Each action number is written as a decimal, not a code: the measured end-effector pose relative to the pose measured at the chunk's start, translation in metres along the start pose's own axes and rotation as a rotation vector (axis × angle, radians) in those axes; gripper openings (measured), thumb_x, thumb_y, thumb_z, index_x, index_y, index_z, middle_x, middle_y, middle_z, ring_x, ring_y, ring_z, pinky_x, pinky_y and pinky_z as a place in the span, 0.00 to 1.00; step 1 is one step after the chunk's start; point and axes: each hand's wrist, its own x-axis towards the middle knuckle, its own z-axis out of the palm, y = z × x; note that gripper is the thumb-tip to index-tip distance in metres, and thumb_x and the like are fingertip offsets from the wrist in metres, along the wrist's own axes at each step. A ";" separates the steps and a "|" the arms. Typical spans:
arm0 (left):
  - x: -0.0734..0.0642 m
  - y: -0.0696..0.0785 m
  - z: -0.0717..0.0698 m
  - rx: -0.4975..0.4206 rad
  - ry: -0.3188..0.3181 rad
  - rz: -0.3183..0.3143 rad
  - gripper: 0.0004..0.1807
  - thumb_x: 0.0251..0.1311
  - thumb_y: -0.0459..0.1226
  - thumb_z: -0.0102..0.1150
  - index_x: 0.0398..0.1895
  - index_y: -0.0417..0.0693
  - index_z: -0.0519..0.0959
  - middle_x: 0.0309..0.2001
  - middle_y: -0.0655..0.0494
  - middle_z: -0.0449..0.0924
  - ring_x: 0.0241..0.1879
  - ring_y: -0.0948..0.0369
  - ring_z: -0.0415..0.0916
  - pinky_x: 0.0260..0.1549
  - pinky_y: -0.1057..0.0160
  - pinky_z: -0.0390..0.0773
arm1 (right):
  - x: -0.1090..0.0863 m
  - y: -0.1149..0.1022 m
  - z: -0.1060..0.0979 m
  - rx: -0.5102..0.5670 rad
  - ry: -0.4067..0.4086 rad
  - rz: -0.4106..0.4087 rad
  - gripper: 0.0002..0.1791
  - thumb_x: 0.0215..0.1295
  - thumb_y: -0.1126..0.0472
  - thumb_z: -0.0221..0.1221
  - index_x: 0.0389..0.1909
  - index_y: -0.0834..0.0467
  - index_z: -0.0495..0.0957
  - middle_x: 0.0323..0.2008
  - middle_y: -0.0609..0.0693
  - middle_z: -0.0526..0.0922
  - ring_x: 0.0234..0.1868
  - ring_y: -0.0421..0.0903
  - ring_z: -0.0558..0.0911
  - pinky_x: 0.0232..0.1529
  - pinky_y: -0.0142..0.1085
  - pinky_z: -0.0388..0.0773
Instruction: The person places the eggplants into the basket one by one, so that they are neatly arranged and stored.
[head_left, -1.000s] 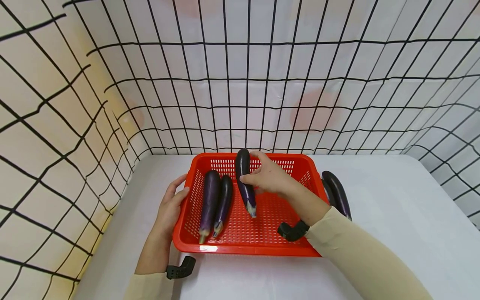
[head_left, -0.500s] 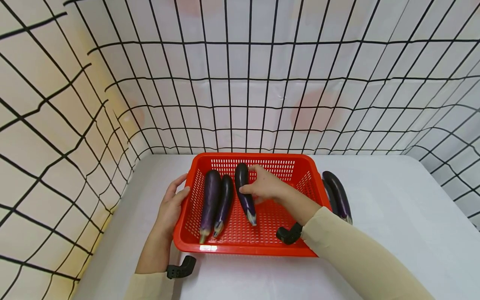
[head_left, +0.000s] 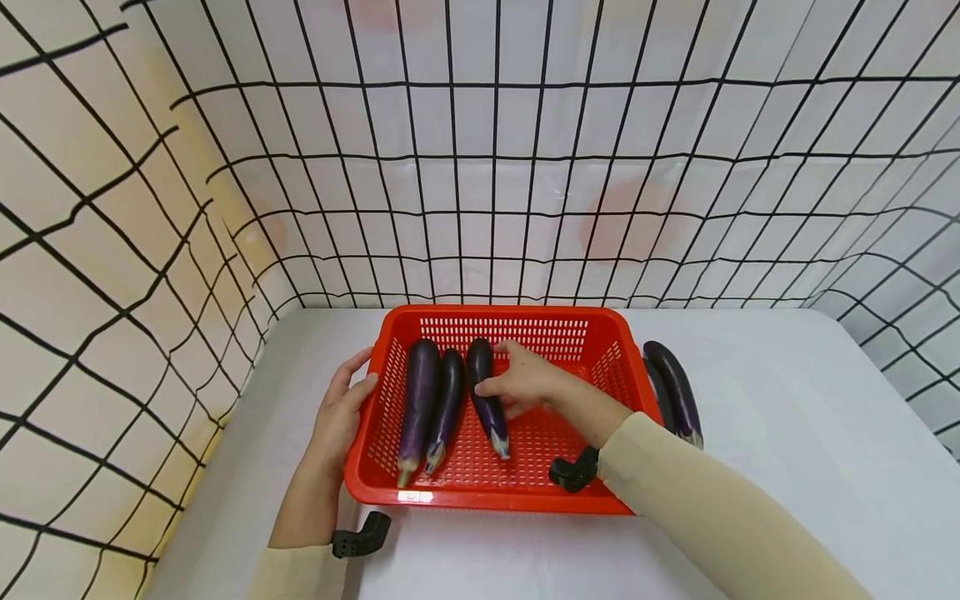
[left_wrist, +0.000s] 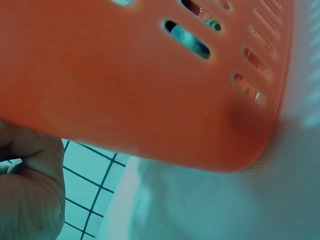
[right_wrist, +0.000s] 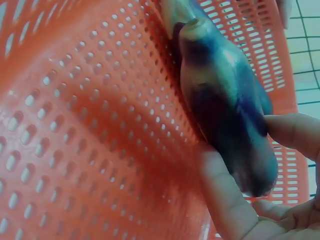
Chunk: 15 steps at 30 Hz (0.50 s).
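Note:
A red perforated plastic basket (head_left: 510,499) sits on the table with several dark purple eggplants in it. At the basket's left end, my left hand (head_left: 339,417) grips the rim. My right hand (head_left: 528,379) reaches inside and holds an eggplant (head_left: 492,414) between thumb and fingers, its pale stem end toward me. In the right wrist view, the thumb and a finger lie on either side of this eggplant (right_wrist: 225,115), low over the basket floor. To its left, a larger eggplant (head_left: 420,400) and a slimmer eggplant (head_left: 447,400) lie side by side, stem ends toward me.
Outside the basket on the right, an eggplant (head_left: 673,387) lies on the white table (head_left: 795,417), with another dark one partly hidden beside the basket wall. Black wire mesh (head_left: 532,158) over white sheeting stands behind the table and along both sides.
My right hand has lowered the eggplant toward me and down into the basket, beside the slimmer one. My left hand has stayed on the rim.

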 end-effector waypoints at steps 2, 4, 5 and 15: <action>0.000 0.000 0.000 0.003 0.001 0.002 0.25 0.79 0.48 0.43 0.75 0.72 0.60 0.66 0.47 0.72 0.55 0.54 0.81 0.48 0.55 0.87 | 0.001 0.001 0.001 0.012 -0.003 0.010 0.47 0.65 0.63 0.67 0.77 0.58 0.50 0.51 0.68 0.83 0.44 0.59 0.89 0.38 0.50 0.89; -0.001 0.000 0.000 0.000 -0.002 0.005 0.25 0.79 0.48 0.43 0.75 0.72 0.60 0.66 0.47 0.72 0.55 0.53 0.81 0.48 0.54 0.87 | 0.002 0.001 0.001 0.020 -0.008 0.012 0.47 0.64 0.63 0.67 0.78 0.59 0.49 0.50 0.69 0.83 0.43 0.59 0.90 0.38 0.50 0.89; -0.001 0.000 0.000 -0.001 -0.002 0.007 0.25 0.79 0.47 0.43 0.75 0.71 0.60 0.66 0.47 0.72 0.55 0.53 0.81 0.48 0.55 0.87 | 0.003 0.002 0.001 0.025 -0.014 0.011 0.47 0.65 0.63 0.67 0.78 0.59 0.49 0.50 0.69 0.84 0.43 0.59 0.90 0.38 0.50 0.89; 0.000 -0.001 0.000 0.001 -0.001 0.008 0.25 0.79 0.47 0.42 0.76 0.71 0.60 0.66 0.46 0.72 0.55 0.53 0.81 0.48 0.55 0.87 | 0.007 0.004 0.008 0.061 0.007 0.036 0.49 0.63 0.64 0.68 0.78 0.58 0.48 0.51 0.69 0.82 0.42 0.58 0.90 0.37 0.48 0.89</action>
